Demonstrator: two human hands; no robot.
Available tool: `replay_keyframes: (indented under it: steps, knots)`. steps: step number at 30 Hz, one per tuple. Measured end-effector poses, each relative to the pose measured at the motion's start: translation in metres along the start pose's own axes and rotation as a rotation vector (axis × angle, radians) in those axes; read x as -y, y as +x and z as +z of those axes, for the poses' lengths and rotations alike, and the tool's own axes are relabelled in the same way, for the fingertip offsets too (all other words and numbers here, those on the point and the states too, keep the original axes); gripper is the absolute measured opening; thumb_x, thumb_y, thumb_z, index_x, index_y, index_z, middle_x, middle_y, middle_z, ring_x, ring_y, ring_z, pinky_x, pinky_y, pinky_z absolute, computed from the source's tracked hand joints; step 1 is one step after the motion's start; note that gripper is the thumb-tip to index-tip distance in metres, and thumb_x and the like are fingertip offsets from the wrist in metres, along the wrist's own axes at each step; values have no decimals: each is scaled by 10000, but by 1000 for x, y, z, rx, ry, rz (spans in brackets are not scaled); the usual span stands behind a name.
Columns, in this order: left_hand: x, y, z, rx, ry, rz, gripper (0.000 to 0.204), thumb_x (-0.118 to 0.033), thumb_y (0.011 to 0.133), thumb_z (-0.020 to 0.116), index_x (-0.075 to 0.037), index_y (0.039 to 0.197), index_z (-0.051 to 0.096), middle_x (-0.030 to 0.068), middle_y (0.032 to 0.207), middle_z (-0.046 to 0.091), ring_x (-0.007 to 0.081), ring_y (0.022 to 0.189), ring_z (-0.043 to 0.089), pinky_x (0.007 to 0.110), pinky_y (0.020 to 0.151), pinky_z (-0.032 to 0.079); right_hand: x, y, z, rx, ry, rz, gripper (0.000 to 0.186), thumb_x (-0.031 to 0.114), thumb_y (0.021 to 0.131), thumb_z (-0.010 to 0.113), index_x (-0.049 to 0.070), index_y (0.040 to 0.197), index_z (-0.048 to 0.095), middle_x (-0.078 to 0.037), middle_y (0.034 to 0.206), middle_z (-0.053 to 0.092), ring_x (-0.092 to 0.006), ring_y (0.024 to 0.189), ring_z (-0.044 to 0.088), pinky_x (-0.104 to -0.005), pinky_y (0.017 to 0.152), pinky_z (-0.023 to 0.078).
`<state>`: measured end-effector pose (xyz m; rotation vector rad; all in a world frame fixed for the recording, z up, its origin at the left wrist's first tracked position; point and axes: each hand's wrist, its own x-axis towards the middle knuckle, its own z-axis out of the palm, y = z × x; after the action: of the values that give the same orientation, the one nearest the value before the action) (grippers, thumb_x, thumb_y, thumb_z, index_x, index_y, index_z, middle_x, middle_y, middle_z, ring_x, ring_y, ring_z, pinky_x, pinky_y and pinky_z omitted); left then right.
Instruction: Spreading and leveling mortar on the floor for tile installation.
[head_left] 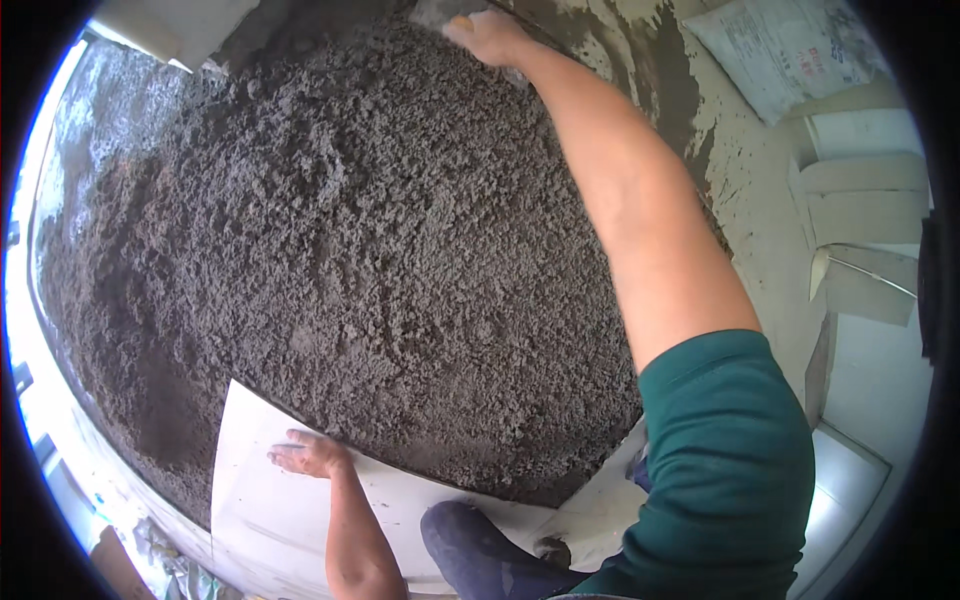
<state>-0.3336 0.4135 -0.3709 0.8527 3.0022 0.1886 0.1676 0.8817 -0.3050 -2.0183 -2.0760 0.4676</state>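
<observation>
My left hand [312, 456] lies on a large white tile [250, 505] at the near left, fingers stretched out over its surface. A broad bed of coarse, damp grey mortar [400, 250] spreads in front of me, from the tile's edge to the far side. At the end of my outstretched right arm, my right hand [488, 40] is closed around the yellowish handle of a trowel [433, 12] at the mortar's far edge. The trowel's flat blade is only partly visible at the top of the view.
My knee [465, 540] is on or just above the white tile. A filled white sack [785, 55] lies at the far right on the mortar-smeared floor [755, 185]. Pale panels or boxes [865, 190] line the right side. A white block-like object [170, 25] juts in at the far left.
</observation>
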Motion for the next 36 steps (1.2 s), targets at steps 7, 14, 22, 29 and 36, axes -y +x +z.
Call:
replay_keyframes:
  steps: [7, 14, 22, 29, 36]
  knots:
    - [5, 5, -5, 14, 35, -17, 803, -548, 1014, 274, 99, 1487, 228, 277, 1565, 208, 373, 1473, 160, 445, 1216, 103, -49, -8, -12, -122, 73, 61, 562, 578, 949, 471, 58, 1037, 665, -184, 947, 687, -378, 936, 648, -501, 818, 478]
    - [-7, 5, -11, 32, 11, -35, 801, -544, 1015, 269, 96, 1493, 207, 264, 1579, 174, 350, 1486, 125, 433, 1223, 80, -53, -48, -26, -131, 109, 206, 623, 587, 957, 440, -3, 993, 639, -208, 931, 673, -399, 915, 637, -516, 807, 477]
    - [7, 6, 0, -9, 2, -10, 808, -559, 1008, 277, 82, 1497, 220, 254, 1576, 203, 356, 1479, 148, 434, 1219, 88, -77, -53, -32, -248, -190, 450, 629, 588, 965, 406, 43, 1211, 598, -248, 1103, 657, -412, 1047, 621, -544, 882, 478]
    - [-10, 0, 3, 5, -13, 15, 795, -539, 1012, 283, 91, 1492, 221, 257, 1580, 188, 353, 1484, 133, 439, 1219, 58, -4, -40, 24, -241, -275, 61, 413, 449, 1004, 379, 135, 1106, 628, -176, 1078, 671, -418, 1001, 627, -560, 869, 479]
    - [12, 7, 3, -9, 54, 36, 764, -480, 1013, 329, 119, 1476, 230, 283, 1569, 187, 380, 1480, 128, 460, 1216, 64, 202, -91, 101, 91, 36, -141, 491, 482, 989, 432, 15, 1027, 578, -229, 836, 685, -411, 809, 678, -506, 763, 528]
